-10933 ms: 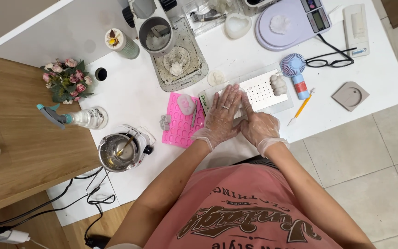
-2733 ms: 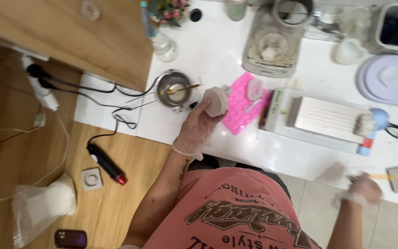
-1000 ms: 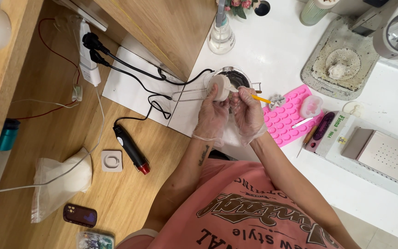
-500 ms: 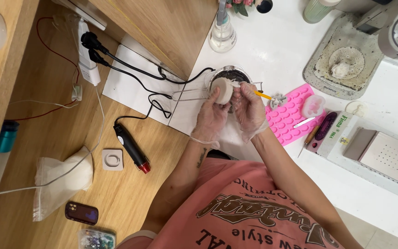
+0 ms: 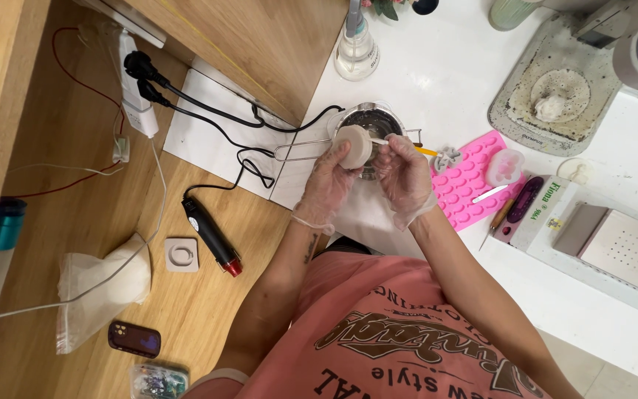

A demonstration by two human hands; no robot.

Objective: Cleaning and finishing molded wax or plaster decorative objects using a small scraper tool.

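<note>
Head view: left hand point(image 5: 328, 186) grips a round white mold point(image 5: 354, 145) over the metal pot point(image 5: 373, 123) on the white table point(image 5: 444, 66). Right hand point(image 5: 405, 176) pinches a yellow stick point(image 5: 416, 148) touching the mold. Pink tray point(image 5: 467, 188) lies just beside.

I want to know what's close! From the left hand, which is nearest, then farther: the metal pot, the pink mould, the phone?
1. Metal pot, just above the left hand.
2. Pink mould, to the right.
3. Phone, far down-left on the wood.
</note>
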